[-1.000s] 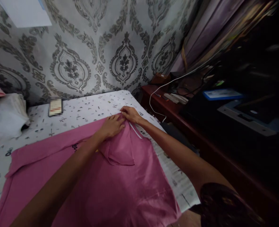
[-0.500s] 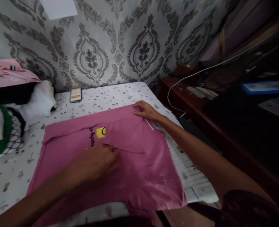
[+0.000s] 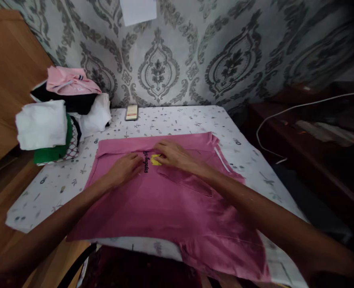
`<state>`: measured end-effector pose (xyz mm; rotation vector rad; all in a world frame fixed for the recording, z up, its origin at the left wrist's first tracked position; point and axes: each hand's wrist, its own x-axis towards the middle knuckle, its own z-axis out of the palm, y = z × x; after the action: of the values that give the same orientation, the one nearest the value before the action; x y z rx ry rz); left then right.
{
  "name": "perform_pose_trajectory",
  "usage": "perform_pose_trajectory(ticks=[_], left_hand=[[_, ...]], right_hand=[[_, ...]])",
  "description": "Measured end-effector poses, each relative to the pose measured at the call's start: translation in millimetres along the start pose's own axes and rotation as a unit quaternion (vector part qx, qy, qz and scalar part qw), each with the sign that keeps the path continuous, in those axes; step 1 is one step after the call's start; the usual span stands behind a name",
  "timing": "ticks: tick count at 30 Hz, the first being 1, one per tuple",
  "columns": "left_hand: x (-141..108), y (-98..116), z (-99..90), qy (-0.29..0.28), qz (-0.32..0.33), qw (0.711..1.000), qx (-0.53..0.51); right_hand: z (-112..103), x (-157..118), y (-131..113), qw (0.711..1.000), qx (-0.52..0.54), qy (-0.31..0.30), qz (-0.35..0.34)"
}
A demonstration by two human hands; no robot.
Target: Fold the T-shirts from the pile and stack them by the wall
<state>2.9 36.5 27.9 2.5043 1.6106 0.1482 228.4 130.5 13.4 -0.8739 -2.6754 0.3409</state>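
Observation:
A pink T-shirt lies spread over the bed, its far side folded inward as a long strip and a sleeve folded over at the right. Black "Los Angeles" lettering and a yellow printed patch show on its middle. My left hand rests on the cloth left of the lettering, fingers stretched out. Over the folded strip and the patch lies my right hand, its fingers and thumb apart, touching the fabric. A white neckband runs along the shirt's right end.
Folded clothes in white, pink, black and green are stacked at the bed's left. A small boxy item, pixelated, sits near the wall. A white cable crosses the dark furniture at right. Patterned sheet covers the bed.
My right hand has moved from the shirt's far right corner to the yellow patch. My left hand has shifted away from the sleeve flap to the lettering's left. The view has swung left.

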Motion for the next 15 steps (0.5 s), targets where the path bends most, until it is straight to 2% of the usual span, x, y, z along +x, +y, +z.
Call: perform_pose_trajectory(ticks=[2, 5, 10, 15], left_hand=[[-6, -7, 8.5, 0.015, 0.014, 1.0, -0.015], [-9, -18, 19.3, 0.025, 0.021, 0.999, -0.036], [-4, -35, 34.2, 0.018, 0.058, 0.997, -0.044], [4, -48, 42.8, -0.007, 0.037, 0.999, -0.015]], right_hand=[[13, 23, -19, 0.999, -0.032, -0.031, -0.009], [29, 50, -28, 0.996, -0.071, -0.053, 0.0], [46, 86, -32, 0.996, -0.08, -0.025, -0.021], [52, 113, -40, 0.999, -0.044, -0.019, -0.012]])
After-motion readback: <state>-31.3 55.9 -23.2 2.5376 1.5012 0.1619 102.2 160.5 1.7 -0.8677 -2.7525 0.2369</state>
